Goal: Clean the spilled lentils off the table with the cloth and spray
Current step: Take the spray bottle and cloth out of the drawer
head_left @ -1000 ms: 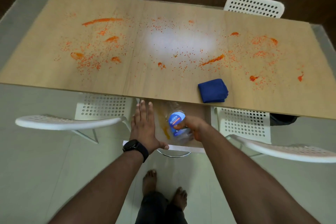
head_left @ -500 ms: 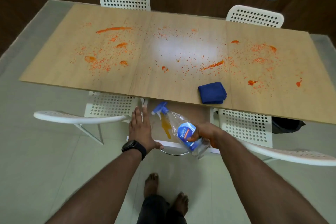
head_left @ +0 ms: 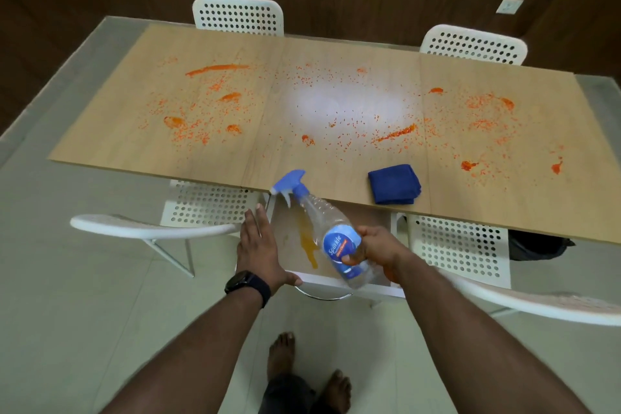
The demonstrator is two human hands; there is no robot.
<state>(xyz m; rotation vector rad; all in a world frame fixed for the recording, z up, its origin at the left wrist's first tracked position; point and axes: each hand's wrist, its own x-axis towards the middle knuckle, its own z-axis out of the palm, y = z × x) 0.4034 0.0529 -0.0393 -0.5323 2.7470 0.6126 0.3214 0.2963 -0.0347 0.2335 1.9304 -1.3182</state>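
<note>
Orange lentils point(head_left: 396, 135) and orange smears lie scattered over the long wooden table point(head_left: 322, 175). A folded blue cloth point(head_left: 394, 188) sits near the table's front edge, right of centre. My right hand point(head_left: 373, 247) grips a clear spray bottle point(head_left: 331, 239) with a blue label and blue trigger head; the bottle tilts up and left, and its head reaches the table's front edge. My left hand point(head_left: 258, 245) rests flat, fingers straight, on the left edge of a low white-rimmed surface point(head_left: 336, 282) under the table, which bears an orange stain.
White perforated chairs stand around the table: two at the far side point(head_left: 238, 15) point(head_left: 473, 45), and two at the near side point(head_left: 201, 208) point(head_left: 460, 245). A dark bag point(head_left: 537, 245) lies under the table's right end. My bare feet point(head_left: 309, 376) stand on the tiled floor.
My right hand has lifted the spray bottle up from the low surface, so its trigger head now reaches the table edge. The view has tilted upward. The left hand stays flat.
</note>
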